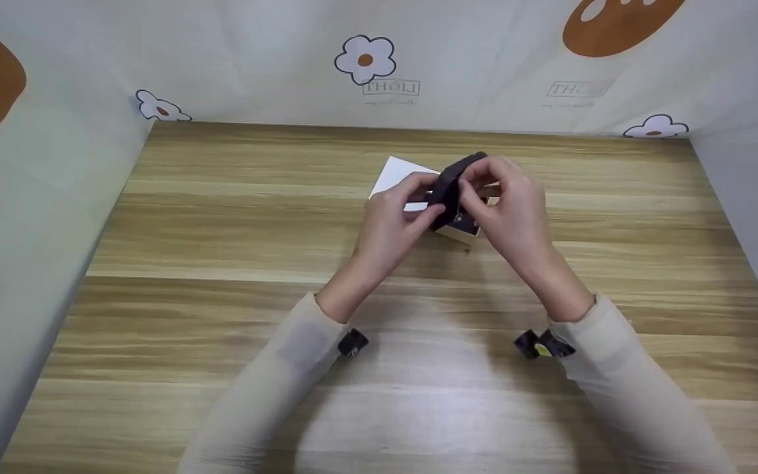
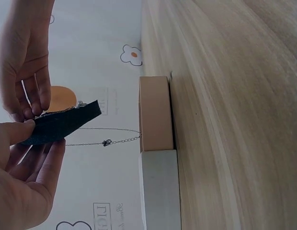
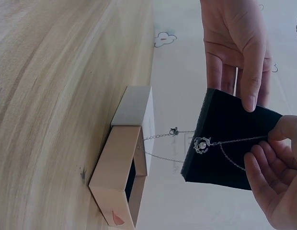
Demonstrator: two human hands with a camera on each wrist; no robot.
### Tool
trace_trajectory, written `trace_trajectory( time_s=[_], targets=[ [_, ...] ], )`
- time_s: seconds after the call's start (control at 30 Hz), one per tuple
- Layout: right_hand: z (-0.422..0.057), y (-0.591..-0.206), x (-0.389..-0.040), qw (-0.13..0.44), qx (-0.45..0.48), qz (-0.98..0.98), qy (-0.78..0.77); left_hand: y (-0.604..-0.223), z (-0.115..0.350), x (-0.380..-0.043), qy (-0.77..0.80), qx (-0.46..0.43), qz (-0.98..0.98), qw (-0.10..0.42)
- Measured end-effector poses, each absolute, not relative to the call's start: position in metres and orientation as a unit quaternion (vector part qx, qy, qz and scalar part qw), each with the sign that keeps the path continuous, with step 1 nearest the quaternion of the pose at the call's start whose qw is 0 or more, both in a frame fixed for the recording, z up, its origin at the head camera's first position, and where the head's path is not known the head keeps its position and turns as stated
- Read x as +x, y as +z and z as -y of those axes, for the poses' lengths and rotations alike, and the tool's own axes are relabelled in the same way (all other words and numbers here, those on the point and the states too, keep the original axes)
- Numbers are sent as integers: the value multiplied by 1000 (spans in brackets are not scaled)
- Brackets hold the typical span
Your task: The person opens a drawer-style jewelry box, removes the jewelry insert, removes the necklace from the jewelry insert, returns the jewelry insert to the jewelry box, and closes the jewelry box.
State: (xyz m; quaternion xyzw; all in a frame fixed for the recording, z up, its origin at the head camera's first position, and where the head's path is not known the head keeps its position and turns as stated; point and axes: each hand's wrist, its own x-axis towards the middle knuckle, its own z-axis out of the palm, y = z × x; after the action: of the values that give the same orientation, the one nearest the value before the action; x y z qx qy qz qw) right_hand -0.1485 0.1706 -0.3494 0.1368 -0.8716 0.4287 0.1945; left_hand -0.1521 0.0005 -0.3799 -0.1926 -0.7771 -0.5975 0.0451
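Observation:
My left hand [image 1: 393, 214] holds a black foam pad [image 3: 225, 165] upright between thumb and fingers, over an open jewelry box. Across the pad's face lies a silver necklace [image 3: 202, 144] with a small flower-like pendant and a pearl-like bead. With thumb and fingertips, my right hand [image 1: 514, 204] pinches the necklace chain at the pad's edge. More of the chain hangs from the pad down to the tan box drawer [image 3: 112, 163], as both wrist views show. The drawer sits partly out of its white sleeve [image 1: 397, 172], and something dark lies inside it.
The box stands on a wood-grain table [image 1: 221, 316] toward its back edge. Pale fabric walls [image 1: 274, 66] with flower prints rise at the back and sides. Small dark wrist cameras [image 1: 353, 343] are worn at both cuffs.

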Motion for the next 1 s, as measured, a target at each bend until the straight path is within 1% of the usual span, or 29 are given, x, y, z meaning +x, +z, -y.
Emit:
trace_trajectory(
  time_s=[0.27, 1.0],
  targets=[
    [-172, -351, -149, 197, 142, 869, 431, -381, 0, -152, -601, -196, 774, 40],
    [-172, -350, -149, 191, 138, 866, 440, -384, 1, -151, -573, -197, 794, 47]
  ],
)
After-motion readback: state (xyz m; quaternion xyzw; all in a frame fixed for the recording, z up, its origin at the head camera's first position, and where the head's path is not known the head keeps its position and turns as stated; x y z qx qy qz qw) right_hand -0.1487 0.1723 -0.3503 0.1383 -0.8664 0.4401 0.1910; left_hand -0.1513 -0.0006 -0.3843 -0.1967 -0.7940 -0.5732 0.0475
